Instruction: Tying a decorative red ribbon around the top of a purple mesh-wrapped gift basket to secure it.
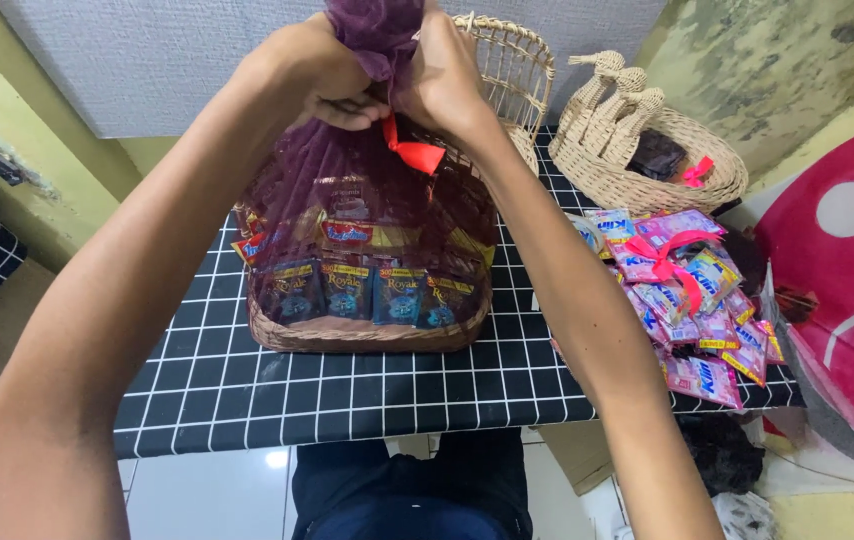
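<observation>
A wicker basket [367, 335] filled with several small sachets stands on a black table with a white grid [247, 390]. Sheer maroon fabric [357, 190] wraps the basket and is gathered into a bunch at the top. My left hand [312, 70] and my right hand [442, 75] both pinch that bunched neck, close together. A red ribbon [412, 150] hangs from the gathered point, just under my fingers.
A second wicker basket [517, 70] stands behind the wrapped one. A swan-shaped wicker basket [647, 160] sits at the back right. A bundle of pink sachets tied with red ribbon [687, 290] lies on the right of the table. Red patterned cloth [847, 280] lies at far right.
</observation>
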